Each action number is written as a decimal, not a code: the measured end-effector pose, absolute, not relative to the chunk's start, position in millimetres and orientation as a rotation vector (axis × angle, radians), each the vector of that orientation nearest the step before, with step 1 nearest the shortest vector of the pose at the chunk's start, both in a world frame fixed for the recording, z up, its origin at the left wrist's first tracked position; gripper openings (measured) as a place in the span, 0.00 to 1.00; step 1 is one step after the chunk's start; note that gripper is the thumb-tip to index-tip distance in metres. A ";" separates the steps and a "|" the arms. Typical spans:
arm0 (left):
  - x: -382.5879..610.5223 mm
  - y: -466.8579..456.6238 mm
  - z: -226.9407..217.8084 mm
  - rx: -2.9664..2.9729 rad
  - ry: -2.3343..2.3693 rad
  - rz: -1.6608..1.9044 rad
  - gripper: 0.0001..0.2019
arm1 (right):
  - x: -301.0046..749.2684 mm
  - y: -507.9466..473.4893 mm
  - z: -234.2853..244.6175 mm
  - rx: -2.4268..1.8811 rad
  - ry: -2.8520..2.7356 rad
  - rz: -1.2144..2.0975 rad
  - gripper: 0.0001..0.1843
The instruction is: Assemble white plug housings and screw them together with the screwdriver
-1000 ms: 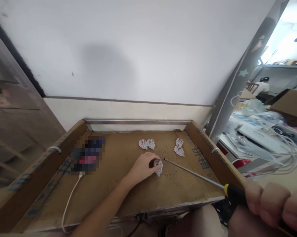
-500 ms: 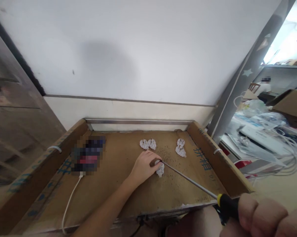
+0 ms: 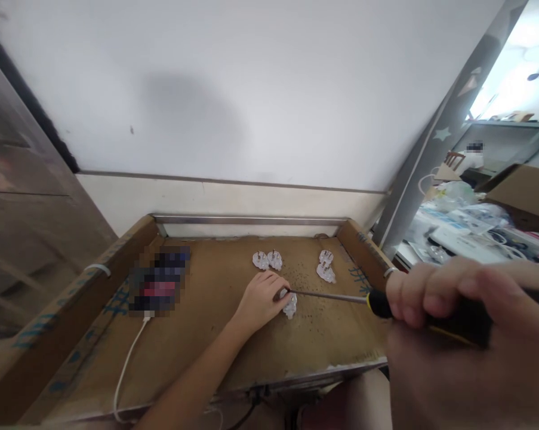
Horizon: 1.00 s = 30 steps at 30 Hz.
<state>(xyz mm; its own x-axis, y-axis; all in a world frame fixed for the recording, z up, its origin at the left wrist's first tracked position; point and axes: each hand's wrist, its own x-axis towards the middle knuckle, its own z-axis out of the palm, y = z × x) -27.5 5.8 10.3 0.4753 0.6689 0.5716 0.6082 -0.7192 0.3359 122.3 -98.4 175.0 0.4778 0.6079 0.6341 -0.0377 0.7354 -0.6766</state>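
Note:
My left hand point(image 3: 262, 297) is closed near the middle of a cardboard tray point(image 3: 202, 322), thumb and fingers pinching a small clear plastic plug piece point(image 3: 289, 307) with metal pins. A dark brown patch shows between the fingers; I cannot make out what it is. My right hand point(image 3: 470, 334) wraps round the black and yellow handle of a long screwdriver point(image 3: 327, 295). Its steel shaft runs left, and the tip meets the plug piece at my left fingertips. Two similar clear plugs point(image 3: 268, 259) lie behind my left hand, two more plugs point(image 3: 326, 266) to the right.
Dark crumbs point(image 3: 307, 280) are scattered on the cardboard. A pixelated dark object point(image 3: 162, 279) with a white cable point(image 3: 128, 358) lies at the left. Raised cardboard sides point(image 3: 363, 245) edge the tray, with a white panel point(image 3: 233, 119) behind. A cluttered table point(image 3: 457, 227) stands at right; a person sits beyond.
My right hand has risen and come forward, bringing the screwdriver from a steep slant to nearly level. Its tip stays at my left hand, which has hardly moved.

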 end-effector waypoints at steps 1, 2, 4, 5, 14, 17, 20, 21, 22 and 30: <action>-27.7 5.7 10.4 2.619 1.145 1.060 0.01 | 120.1 -97.0 177.2 -0.633 -0.995 0.448 0.09; -27.7 5.6 10.6 2.611 1.150 1.041 0.01 | 118.7 -96.2 178.3 -0.615 -0.989 0.463 0.10; -27.6 5.4 10.9 2.589 1.154 0.994 0.01 | 117.1 -96.0 178.9 -0.589 -1.001 0.470 0.09; -27.4 5.2 11.1 2.572 1.153 0.974 0.01 | 116.6 -96.2 179.5 -0.582 -1.007 0.464 0.09; -28.3 3.5 13.0 2.440 1.169 0.910 0.09 | 115.1 -90.9 186.4 -0.588 -0.942 0.465 0.09; -27.9 2.4 12.4 2.462 1.166 0.871 0.07 | 116.6 -90.8 182.9 -0.596 -0.898 0.453 0.09; -26.7 1.7 11.9 2.475 1.162 0.835 0.05 | 118.4 -91.6 180.2 -0.592 -0.880 0.445 0.09; -26.5 1.8 11.6 2.474 1.167 0.833 0.05 | 119.2 -91.7 179.6 -0.587 -0.877 0.446 0.09; -26.5 2.1 11.4 2.473 1.173 0.834 0.05 | 120.1 -91.5 179.1 -0.582 -0.872 0.445 0.09; -29.5 2.1 14.5 2.459 1.151 0.913 0.06 | 130.8 -86.7 177.3 -0.535 -0.894 0.361 0.11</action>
